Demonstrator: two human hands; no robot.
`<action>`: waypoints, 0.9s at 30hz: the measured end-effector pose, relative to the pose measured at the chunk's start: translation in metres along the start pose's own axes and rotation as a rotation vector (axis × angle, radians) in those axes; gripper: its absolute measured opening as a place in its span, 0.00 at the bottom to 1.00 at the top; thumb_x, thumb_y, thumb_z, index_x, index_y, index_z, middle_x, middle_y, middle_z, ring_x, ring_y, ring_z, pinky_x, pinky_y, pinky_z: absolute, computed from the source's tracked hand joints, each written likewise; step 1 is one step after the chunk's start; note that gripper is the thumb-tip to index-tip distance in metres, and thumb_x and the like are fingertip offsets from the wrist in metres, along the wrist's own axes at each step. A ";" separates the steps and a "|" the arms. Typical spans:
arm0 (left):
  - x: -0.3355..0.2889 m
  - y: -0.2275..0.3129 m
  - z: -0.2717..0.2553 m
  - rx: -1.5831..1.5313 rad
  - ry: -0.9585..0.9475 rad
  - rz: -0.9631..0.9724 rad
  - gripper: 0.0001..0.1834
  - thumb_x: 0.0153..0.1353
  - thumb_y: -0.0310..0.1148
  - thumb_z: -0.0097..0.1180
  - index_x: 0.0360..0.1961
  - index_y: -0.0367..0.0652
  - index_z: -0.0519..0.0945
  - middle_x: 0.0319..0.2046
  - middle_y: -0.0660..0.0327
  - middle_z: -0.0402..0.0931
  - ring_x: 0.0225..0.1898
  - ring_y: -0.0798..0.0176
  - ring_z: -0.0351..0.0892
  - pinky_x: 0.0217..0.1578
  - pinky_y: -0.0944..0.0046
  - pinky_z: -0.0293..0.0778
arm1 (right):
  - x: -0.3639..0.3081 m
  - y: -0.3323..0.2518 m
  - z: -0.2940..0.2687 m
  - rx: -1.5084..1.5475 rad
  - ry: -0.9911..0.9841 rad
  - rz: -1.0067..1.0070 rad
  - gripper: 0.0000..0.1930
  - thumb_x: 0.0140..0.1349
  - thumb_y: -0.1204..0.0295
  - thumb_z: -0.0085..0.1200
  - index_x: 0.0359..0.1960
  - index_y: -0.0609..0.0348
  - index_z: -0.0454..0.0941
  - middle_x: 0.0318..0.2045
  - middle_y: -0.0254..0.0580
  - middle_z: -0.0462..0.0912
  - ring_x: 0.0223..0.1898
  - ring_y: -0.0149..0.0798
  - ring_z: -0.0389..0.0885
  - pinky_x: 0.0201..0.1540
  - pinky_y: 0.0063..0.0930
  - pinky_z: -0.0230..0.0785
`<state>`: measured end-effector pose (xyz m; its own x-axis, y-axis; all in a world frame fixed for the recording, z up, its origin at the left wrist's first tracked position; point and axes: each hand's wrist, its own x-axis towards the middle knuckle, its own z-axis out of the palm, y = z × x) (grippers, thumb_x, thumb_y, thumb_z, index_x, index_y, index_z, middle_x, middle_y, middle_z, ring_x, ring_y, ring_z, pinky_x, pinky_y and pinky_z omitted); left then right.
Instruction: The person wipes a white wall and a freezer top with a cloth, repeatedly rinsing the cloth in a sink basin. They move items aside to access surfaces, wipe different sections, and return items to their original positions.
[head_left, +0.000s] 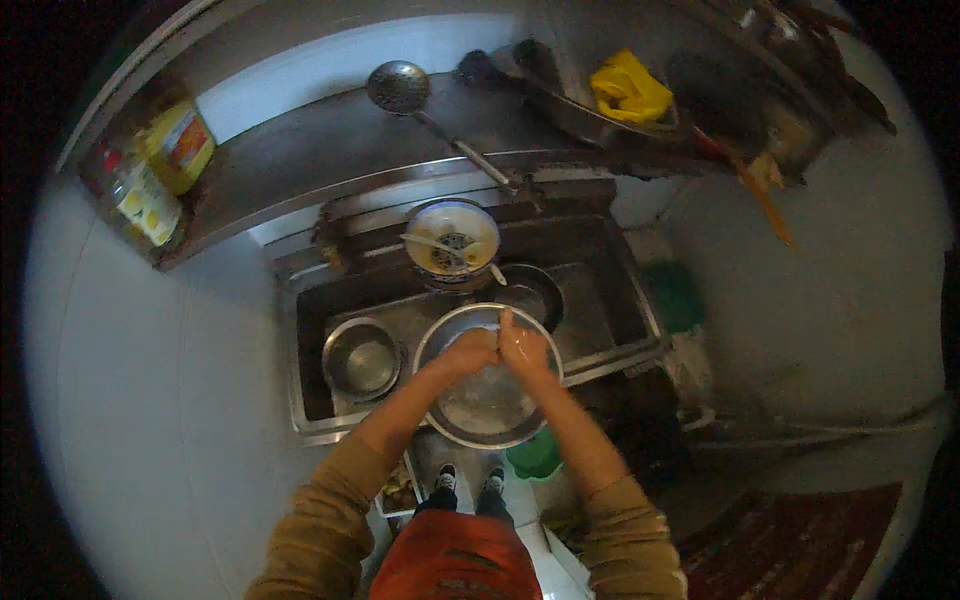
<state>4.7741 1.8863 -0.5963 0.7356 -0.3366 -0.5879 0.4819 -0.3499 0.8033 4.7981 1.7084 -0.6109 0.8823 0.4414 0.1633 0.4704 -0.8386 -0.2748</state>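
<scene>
A wide round metal basin (488, 408) sits at the front edge of the sink, in front of my body. Both of my hands are over its inside, close together near its far half. My left hand (468, 353) has its fingers curled inward, meeting the other hand. Wet and shiny, my right hand (523, 347) is closed with its thumb pointing toward the far rim. Whatever lies between the hands is too small and blurred to make out. Left of the basin, a smaller metal pot (362, 360) stands in the sink.
Behind the basin are stacked bowls (453, 237) with a spoon, and a dark pan (530, 294), in the metal sink (640, 300). A skimmer (399, 88) lies on the shelf above; bottles (148, 203) stand left. A green tub (535, 456) is below.
</scene>
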 end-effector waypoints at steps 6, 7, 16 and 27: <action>0.004 -0.017 0.012 -0.453 0.097 -0.045 0.48 0.66 0.48 0.68 0.79 0.47 0.55 0.67 0.54 0.71 0.66 0.53 0.72 0.60 0.47 0.73 | -0.062 -0.007 0.060 1.677 -0.127 0.690 0.18 0.69 0.57 0.66 0.50 0.56 0.80 0.44 0.37 0.86 0.42 0.35 0.85 0.43 0.35 0.79; 0.004 -0.011 0.021 -0.397 0.102 -0.078 0.49 0.66 0.50 0.67 0.80 0.47 0.54 0.67 0.54 0.70 0.68 0.53 0.70 0.61 0.46 0.73 | -0.071 -0.006 0.055 1.739 -0.136 0.774 0.18 0.70 0.55 0.65 0.51 0.55 0.80 0.44 0.33 0.85 0.43 0.33 0.84 0.45 0.34 0.78; 0.011 0.107 0.138 -0.068 -0.025 0.508 0.28 0.65 0.24 0.59 0.67 0.42 0.74 0.61 0.57 0.77 0.61 0.57 0.77 0.58 0.55 0.76 | -0.139 0.062 -0.080 1.874 0.564 0.820 0.07 0.72 0.66 0.54 0.46 0.52 0.77 0.38 0.32 0.80 0.37 0.31 0.79 0.36 0.26 0.73; -0.124 0.128 0.330 0.798 -0.497 0.682 0.26 0.51 0.33 0.72 0.49 0.40 0.76 0.45 0.53 0.82 0.47 0.58 0.82 0.47 0.55 0.78 | -0.422 0.009 -0.192 1.388 0.545 0.729 0.19 0.66 0.63 0.63 0.54 0.58 0.76 0.43 0.37 0.81 0.47 0.33 0.77 0.50 0.32 0.72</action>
<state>4.5873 1.5946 -0.4521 0.3732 -0.9119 -0.1710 -0.5098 -0.3555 0.7834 4.4271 1.4535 -0.5002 0.9409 -0.2977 -0.1612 -0.0930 0.2307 -0.9686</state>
